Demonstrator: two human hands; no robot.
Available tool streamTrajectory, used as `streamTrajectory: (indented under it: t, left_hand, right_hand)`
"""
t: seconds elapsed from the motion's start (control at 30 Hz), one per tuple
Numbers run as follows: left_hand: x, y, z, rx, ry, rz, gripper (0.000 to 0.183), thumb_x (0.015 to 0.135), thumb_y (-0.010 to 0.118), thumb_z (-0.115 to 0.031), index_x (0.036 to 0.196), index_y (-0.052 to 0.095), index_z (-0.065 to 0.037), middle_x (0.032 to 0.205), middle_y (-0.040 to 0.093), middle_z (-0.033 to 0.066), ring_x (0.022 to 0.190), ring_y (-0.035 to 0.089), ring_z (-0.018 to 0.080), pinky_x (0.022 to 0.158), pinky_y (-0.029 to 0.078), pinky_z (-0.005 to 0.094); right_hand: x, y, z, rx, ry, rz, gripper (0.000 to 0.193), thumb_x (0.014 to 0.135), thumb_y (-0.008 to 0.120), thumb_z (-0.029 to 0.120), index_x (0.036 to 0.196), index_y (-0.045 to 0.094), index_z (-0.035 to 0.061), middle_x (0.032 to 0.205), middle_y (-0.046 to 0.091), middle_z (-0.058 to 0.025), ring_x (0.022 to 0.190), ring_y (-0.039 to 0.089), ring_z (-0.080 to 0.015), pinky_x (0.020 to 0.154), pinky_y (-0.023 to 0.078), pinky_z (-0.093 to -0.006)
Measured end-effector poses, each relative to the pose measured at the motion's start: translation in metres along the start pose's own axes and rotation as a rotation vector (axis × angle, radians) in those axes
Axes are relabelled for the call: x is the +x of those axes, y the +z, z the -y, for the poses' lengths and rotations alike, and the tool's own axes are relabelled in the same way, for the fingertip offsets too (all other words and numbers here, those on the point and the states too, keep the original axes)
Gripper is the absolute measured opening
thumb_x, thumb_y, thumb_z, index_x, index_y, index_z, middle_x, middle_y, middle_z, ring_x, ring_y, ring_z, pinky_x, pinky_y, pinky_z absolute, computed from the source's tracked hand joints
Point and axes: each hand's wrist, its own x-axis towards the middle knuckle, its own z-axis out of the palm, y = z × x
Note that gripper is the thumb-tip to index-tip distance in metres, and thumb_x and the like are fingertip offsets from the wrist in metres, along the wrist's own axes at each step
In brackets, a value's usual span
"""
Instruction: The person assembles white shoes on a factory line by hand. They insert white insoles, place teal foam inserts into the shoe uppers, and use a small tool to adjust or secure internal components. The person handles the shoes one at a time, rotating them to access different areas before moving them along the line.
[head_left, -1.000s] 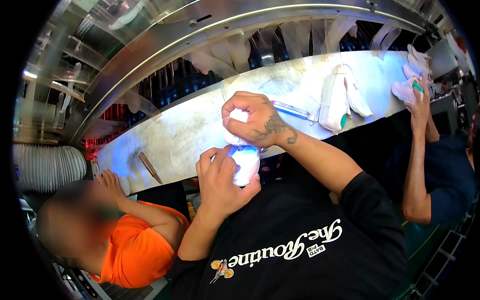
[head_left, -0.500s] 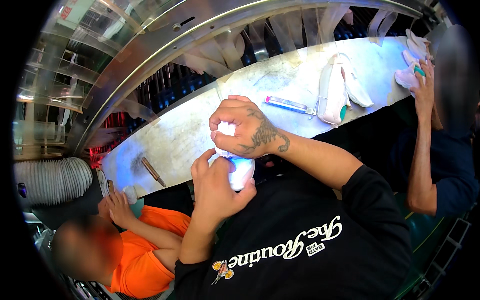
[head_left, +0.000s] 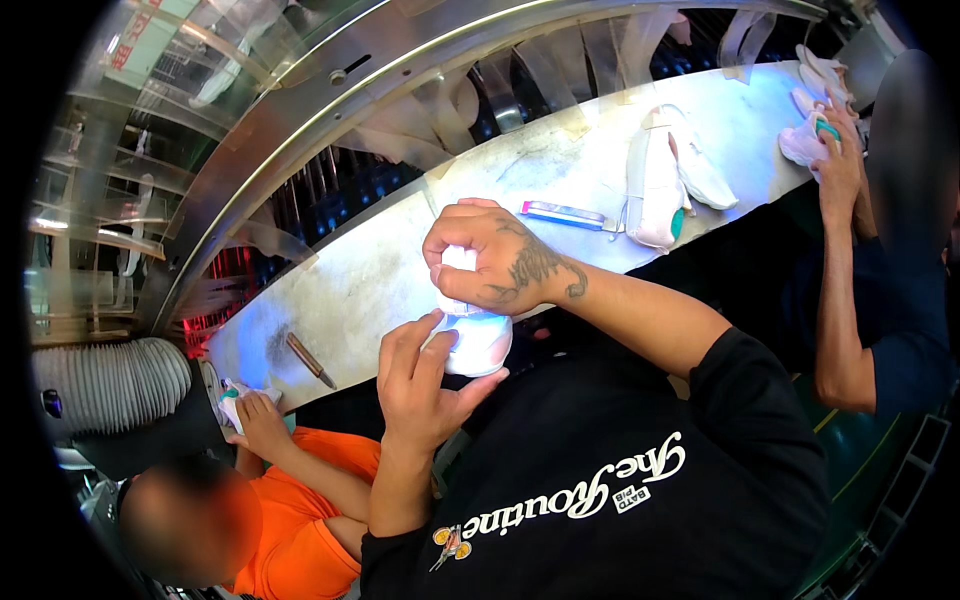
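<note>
A white shoe with a pale blue tint is held over the near edge of the worn metal workbench. My left hand cups it from below, fingers wrapped up its side. My right hand closes over its top end, gripping the white upper part between fingers and thumb. Both hands are on the same shoe.
A pair of white shoes lies on the bench to the right, beside a flat blue-and-pink tool. A brown stick tool lies at left. A person in orange sits at lower left; another person's arm reaches to shoes at right.
The view has swung, so the bench and shoe sit more central. My hands keep the same grip on the shoe; the right hand has shifted slightly over its top.
</note>
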Motion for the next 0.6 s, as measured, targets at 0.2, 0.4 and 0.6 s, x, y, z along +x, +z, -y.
streamTrajectory:
  t: [0.2,0.4,0.6]
  left_hand:
    - [-0.003,0.021,0.03,-0.139,0.101,-0.153,0.074,0.069,0.101,-0.051,0.115,0.07,-0.002,0.13,0.067,0.0208,0.118,0.07,0.0363,0.097,0.061,0.044]
    - [0.017,0.023,0.034,-0.153,0.221,-0.092,0.07,0.075,0.095,-0.059,0.103,0.062,-0.004,0.144,0.061,0.0256,0.142,0.058,0.0507,0.112,0.054,0.0588]
    - [0.034,0.035,0.057,-0.35,0.18,-0.063,0.07,0.074,0.095,-0.058,0.103,0.064,-0.003,0.153,0.058,0.0277,0.152,0.047,0.0564,0.12,0.047,0.063]
  right_hand:
    - [-0.004,-0.004,0.003,-0.026,-0.014,0.085,0.014,0.092,0.068,0.022,0.104,0.069,0.0133,0.105,0.068,-0.0036,0.107,0.066,-0.0255,0.12,0.035,-0.0506]
    - [-0.002,-0.007,-0.009,0.235,0.106,-0.011,0.036,0.114,0.058,0.035,0.134,0.059,0.0055,0.129,0.062,-0.014,0.127,0.061,-0.0298,0.123,0.036,-0.045]
    - [-0.017,-0.016,-0.024,0.34,0.177,-0.267,0.044,0.106,0.063,0.019,0.143,0.05,0.0016,0.146,0.05,-0.018,0.142,0.05,-0.029,0.12,0.042,-0.0434]
